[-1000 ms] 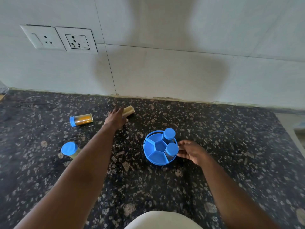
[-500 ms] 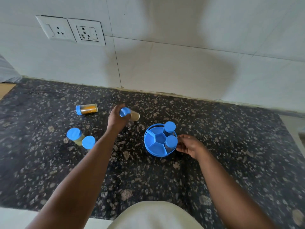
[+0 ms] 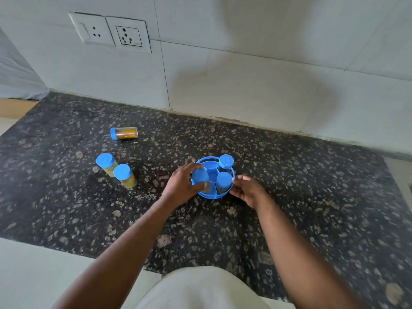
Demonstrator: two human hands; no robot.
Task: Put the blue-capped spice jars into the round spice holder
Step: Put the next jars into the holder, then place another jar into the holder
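The left hand (image 3: 181, 186) grips a probably light, rigid, slick spice jar (image 3: 200, 177) near its cap, over the round spice holder (image 3: 209, 196); the right hand (image 3: 247, 191) cups the holder's right side.

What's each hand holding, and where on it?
Left hand grips a spice jar by its upper side, near the cap, over the holder. Right hand touches the holder's wall with fingertips; grip unclear.

The blue round spice holder (image 3: 211, 196) stands on the speckled tabletop (image 3: 66, 197) with two upright blue-capped jars (image 3: 226, 161) in its right compartments. A third jar (image 3: 199, 175) - gripped by the left hand (image 3: 181, 186) - leans inside its left rim. Well to the left stand two upright yellow-filled jars (image 3: 122, 171), touching; beyond them an orange-filled jar (image 3: 124, 133) lies on its side.
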